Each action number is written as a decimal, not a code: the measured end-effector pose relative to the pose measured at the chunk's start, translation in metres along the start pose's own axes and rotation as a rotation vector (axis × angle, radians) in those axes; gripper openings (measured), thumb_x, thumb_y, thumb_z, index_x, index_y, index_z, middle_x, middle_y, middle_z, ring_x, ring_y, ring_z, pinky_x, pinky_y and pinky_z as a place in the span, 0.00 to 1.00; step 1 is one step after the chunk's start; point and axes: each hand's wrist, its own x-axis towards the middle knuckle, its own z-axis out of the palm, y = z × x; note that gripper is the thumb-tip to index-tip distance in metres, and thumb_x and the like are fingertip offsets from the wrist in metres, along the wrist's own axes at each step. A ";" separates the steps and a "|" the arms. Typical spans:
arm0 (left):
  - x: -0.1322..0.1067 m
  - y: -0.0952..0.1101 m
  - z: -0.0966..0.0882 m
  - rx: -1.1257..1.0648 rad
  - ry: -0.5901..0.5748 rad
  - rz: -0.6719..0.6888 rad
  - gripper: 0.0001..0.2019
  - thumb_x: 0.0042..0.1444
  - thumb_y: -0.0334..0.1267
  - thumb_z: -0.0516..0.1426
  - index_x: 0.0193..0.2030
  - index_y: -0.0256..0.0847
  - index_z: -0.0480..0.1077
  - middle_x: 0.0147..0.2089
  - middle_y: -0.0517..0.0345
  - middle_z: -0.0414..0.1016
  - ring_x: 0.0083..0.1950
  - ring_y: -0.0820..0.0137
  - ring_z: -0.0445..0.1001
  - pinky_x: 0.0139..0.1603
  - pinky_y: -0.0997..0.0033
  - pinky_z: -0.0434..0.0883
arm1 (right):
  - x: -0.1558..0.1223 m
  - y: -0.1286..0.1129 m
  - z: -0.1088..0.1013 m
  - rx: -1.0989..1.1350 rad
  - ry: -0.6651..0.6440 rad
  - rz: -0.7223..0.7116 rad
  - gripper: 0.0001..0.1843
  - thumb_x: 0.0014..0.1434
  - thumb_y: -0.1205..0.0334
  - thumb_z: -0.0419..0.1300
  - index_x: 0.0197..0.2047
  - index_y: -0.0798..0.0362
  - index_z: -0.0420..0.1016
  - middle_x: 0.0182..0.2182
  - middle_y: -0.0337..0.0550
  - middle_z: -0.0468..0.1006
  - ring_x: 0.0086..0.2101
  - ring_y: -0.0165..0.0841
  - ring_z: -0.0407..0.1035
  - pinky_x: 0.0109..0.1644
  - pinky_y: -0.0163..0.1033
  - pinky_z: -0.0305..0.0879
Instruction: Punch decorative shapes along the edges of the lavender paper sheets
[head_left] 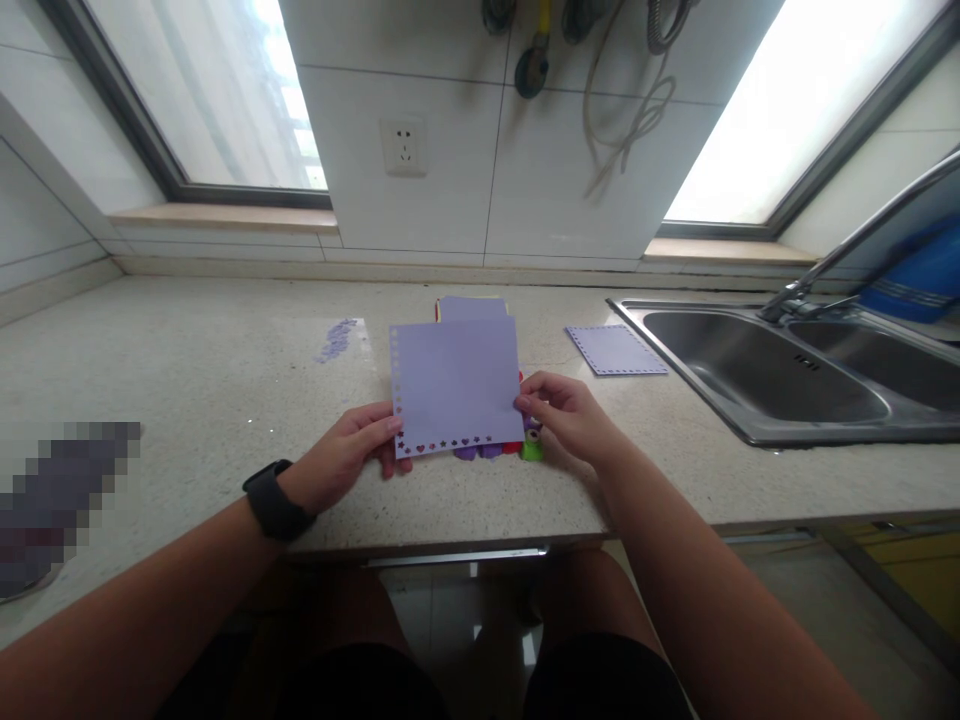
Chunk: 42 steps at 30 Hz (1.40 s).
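Note:
A light purple sheet of paper [457,385] is held up between my two hands over the counter. Small star, heart and flower shapes run along its left and bottom edges, pale on the left and darker below. My left hand [367,435] grips the lower left corner, thumb in front and fingers behind. At the right edge, my right hand [559,405] pinches the paper between thumb and fingers. Partly hidden behind the sheet are several small coloured objects, among them a green one [532,448] and purple ones [478,453]. Their kind is not clear.
More purple paper [472,307] lies behind the held sheet. Another purple sheet [616,350] with a patterned border rests beside the steel sink [750,360]. Purple bits [337,340] lie to the left. A blurred patch covers something at far left. The counter edge [450,548] is close to me.

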 end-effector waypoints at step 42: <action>0.011 0.003 0.004 -0.142 0.370 -0.016 0.11 0.60 0.40 0.61 0.50 0.44 0.74 0.48 0.52 0.81 0.40 0.63 0.79 0.30 0.70 0.74 | 0.074 0.010 -0.020 -0.897 -0.249 -0.015 0.14 0.66 0.46 0.58 0.44 0.39 0.84 0.46 0.45 0.82 0.51 0.51 0.64 0.58 0.60 0.52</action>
